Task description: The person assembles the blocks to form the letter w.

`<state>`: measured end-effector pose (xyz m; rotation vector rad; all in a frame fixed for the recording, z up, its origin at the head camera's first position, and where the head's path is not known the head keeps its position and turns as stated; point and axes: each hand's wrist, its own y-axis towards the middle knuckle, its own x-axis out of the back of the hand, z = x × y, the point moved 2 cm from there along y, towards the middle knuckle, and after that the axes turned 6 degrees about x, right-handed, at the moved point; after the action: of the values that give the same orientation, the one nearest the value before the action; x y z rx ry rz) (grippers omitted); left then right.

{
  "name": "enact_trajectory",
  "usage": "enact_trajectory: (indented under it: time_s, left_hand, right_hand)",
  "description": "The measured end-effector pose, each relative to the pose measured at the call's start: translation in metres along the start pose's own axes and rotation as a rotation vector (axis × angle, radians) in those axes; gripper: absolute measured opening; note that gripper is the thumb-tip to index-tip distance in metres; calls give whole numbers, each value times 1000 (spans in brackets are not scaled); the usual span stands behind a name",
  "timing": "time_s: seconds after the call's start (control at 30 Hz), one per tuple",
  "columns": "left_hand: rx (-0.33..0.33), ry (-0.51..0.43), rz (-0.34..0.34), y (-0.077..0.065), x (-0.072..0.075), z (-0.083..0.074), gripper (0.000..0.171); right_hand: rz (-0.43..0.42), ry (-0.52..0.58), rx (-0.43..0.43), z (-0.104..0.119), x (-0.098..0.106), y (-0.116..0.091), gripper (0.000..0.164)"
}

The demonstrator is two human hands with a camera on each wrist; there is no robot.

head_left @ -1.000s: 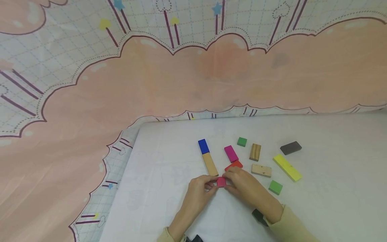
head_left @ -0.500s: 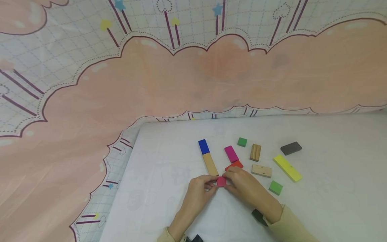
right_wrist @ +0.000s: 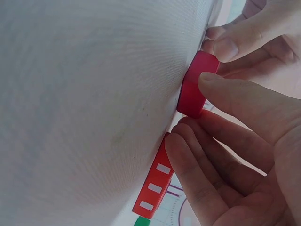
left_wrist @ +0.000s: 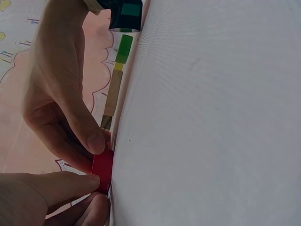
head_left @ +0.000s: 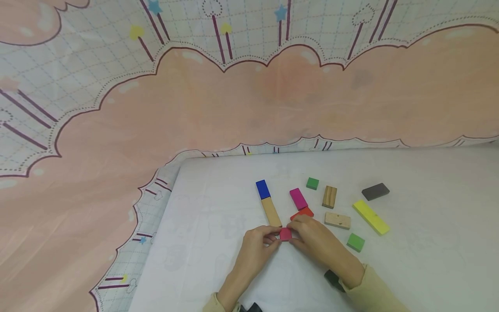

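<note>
Left hand [head_left: 255, 245] and right hand [head_left: 317, 238] pinch the crimson block [head_left: 285, 234] on the counter [head_left: 202, 208], just off the tan block's [head_left: 270, 211] five-o'clock end. The tan block meets the blue block [head_left: 263, 189] at eleven; scattered blocks [head_left: 371, 217], one to three o'clock, seem left unplaced.

- Head view: soft, even light; the counter [head_left: 195, 251] is pale left of the left grip [head_left: 255, 245], greyer well right of the right grip [head_left: 321, 240].
- Wrist views: dimmer, fine rippled lines on the counter above the left grip.
- Right wrist view: red block [right_wrist: 190, 96] brighter at one end.
</note>
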<state>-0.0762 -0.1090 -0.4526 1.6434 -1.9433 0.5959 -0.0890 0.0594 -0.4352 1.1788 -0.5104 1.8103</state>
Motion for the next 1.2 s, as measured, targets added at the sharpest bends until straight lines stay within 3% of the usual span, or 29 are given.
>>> enact_trajectory:
  time_s: [0.5, 0.67, 0.87, 1.2]
  left_hand:
    - [6, -14, 14, -1, -1, 0, 25]
    - [13, -14, 17, -2, 0, -2, 25]
    - [-8, 18, -15, -3, 2, -4, 26]
    - [-26, 131, -85, -6, 5, -8, 23]
  right_hand:
    - [22, -11, -25, 1, 1, -2, 35]
    - [5, -34, 3, 2, 6, -3, 37]
    - [-20, -63, 13, 1, 10, -3, 38]
    - [-52, -43, -81, -5, 13, -1, 36]
